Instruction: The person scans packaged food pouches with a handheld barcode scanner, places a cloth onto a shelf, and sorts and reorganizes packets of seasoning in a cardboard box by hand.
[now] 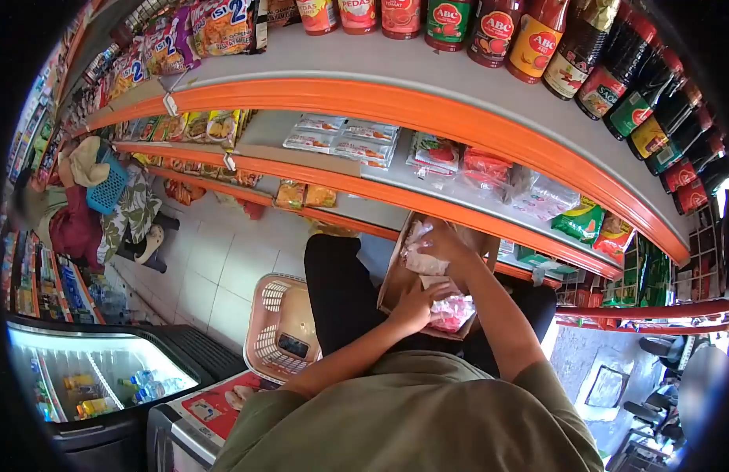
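A cardboard box point(392, 275) rests tilted across my lap, with plastic-wrapped packets inside. Toward the box's far end, my right hand point(445, 245) has its fingers closed on a white, crinkled plastic packet point(419, 258). My left hand point(414, 307) reaches into the near end, fingers bent around the edge of a clear packet with pink contents point(452, 315). What exactly is in the packets cannot be made out. Part of the fingertips of both hands is hidden by the wrapping.
Orange-edged shelves point(364, 185) hold sauce bottles point(498, 31), noodle packs point(223, 30) and sachets. A beige basket point(262, 338) with a phone point(293, 344) stands on the tiled floor. At left are a glass-topped freezer point(105, 370) and another person point(77, 212) holding a blue basket point(108, 185).
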The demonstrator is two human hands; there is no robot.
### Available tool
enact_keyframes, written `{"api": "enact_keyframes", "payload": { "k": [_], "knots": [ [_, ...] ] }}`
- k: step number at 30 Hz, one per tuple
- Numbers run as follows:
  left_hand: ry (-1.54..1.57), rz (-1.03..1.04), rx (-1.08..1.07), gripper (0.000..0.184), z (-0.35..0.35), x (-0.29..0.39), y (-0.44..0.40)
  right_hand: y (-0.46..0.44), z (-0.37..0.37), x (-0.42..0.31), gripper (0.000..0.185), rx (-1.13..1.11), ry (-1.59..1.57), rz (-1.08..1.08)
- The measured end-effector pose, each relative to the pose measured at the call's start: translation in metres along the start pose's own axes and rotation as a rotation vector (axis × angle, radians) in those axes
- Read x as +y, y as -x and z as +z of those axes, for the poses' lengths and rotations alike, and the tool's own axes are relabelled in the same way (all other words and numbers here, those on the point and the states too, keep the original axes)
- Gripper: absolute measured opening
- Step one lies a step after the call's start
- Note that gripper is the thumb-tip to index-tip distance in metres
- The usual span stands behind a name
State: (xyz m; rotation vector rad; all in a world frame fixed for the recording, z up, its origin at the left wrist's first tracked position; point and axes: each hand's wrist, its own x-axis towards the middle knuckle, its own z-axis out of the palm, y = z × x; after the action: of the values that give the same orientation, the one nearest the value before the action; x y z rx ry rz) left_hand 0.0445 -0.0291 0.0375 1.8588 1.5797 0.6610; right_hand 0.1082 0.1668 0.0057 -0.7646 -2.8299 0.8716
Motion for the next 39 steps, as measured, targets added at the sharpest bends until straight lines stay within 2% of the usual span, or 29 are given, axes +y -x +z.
{"api": "enact_keyframes", "payload": {
  "k": [1,2,4,5,6,8,9,11,12,14,16,18,20,21,22,23,24,25,26,27,29,30,32,34,36,38,39],
  "knots": [
    [0.354,-0.042,0.006,0.053,0.008,-0.011,-0.002,0.007,-0.014,-0.013,0.024,-0.053,0.037,0.031],
    [0.355,-0.041,0.01,0.053,0.013,-0.018,-0.003,0.01,-0.024,-0.019,0.025,-0.104,0.077,0.06],
    [0.683,0.019,0.061,0.044,0.018,-0.029,-0.006,0.022,-0.016,0.003,0.025,-0.032,0.031,0.124],
    [0.981,-0.119,0.045,0.035,0.005,-0.021,0.0,0.031,-0.013,0.01,0.026,0.037,-0.025,0.191],
    [0.975,-0.117,0.047,0.035,-0.008,-0.014,0.005,0.042,-0.011,0.018,0.026,0.041,-0.026,0.186],
    [1.323,-0.527,0.094,0.042,-0.032,-0.007,0.013,0.061,-0.007,0.023,0.026,0.16,-0.262,0.203],
    [1.316,-0.525,0.09,0.042,-0.037,-0.009,0.018,0.065,-0.003,0.021,0.026,0.167,-0.265,0.204],
    [1.605,-0.429,0.355,0.052,-0.052,-0.01,0.027,0.068,0.007,0.009,0.024,0.266,-0.21,0.342],
    [1.628,-0.318,0.38,0.06,-0.067,-0.008,0.03,0.067,0.016,0.0,0.021,0.37,0.065,0.341],
    [1.463,-0.069,0.638,0.06,-0.102,0.002,0.031,0.063,0.028,-0.005,0.018,0.412,0.061,0.425],
    [1.62,-0.208,0.882,0.061,-0.12,-0.04,0.04,0.061,0.027,-0.008,0.017,0.435,0.041,0.417],
    [1.733,0.096,0.904,0.061,-0.18,-0.011,0.027,0.06,0.016,-0.01,0.019,0.199,-0.276,0.542],
    [1.576,0.137,1.143,0.064,-0.217,-0.011,0.026,0.06,0.029,-0.001,0.018,0.282,-0.189,0.498],
    [1.569,0.149,1.144,0.064,-0.235,-0.015,0.027,0.062,0.036,0.003,0.02,0.36,-0.096,0.465],
    [1.36,0.084,1.333,0.065,-0.254,-0.02,0.028,0.063,0.038,0.003,0.02,0.37,-0.096,0.457],
    [1.141,0.02,1.508,0.065,-0.268,-0.022,0.023,0.065,0.036,0.002,0.019,0.362,-0.076,0.427],
    [1.138,0.035,1.511,0.065,-0.277,-0.022,0.013,0.064,0.032,0.001,0.022,0.352,-0.054,0.397],
    [1.011,0.033,1.65,0.065,-0.285,-0.024,0.003,0.065,0.022,-0.005,0.024,0.247,-0.104,0.456],
    [0.876,0.026,1.787,0.064,-0.292,-0.027,-0.005,0.065,0.019,-0.008,0.024,0.247,-0.103,0.445],
    [0.922,0.002,1.819,0.062,-0.299,-0.039,-0.01,0.066,0.019,-0.01,0.025,0.276,-0.115,0.439],
    [0.923,0.172,1.914,0.059,-0.315,-0.053,-0.032,0.065,0.023,-0.01,0.026,0.312,-0.13,0.429],
    [0.915,0.251,1.953,0.058,-0.32,-0.049,-0.043,0.064,0.028,-0.007,0.025,0.286,-0.239,0.5],
    [0.968,0.273,1.94,0.055,-0.33,-0.071,-0.057,0.064,0.035,-0.001,0.025,0.272,-0.34,0.573],
    [1.023,0.28,1.936,0.051,-0.333,-0.09,-0.066,0.067,0.041,-0.001,0.026,0.582,0.186,0.313],
    [0.283,0.03,1.66,0.047,-0.335,-0.099,-0.068,0.068,0.04,0.0,0.027,0.549,0.145,0.331],
    [0.103,-0.495,1.404,0.044,-0.339,-0.063,-0.071,0.067,0.046,0.004,0.028,0.503,0.094,0.341],
    [-0.102,-0.332,1.294,0.052,-0.343,-0.1,-0.071,0.065,0.055,0.014,0.029,0.431,-0.015,0.408]
  ]
}}
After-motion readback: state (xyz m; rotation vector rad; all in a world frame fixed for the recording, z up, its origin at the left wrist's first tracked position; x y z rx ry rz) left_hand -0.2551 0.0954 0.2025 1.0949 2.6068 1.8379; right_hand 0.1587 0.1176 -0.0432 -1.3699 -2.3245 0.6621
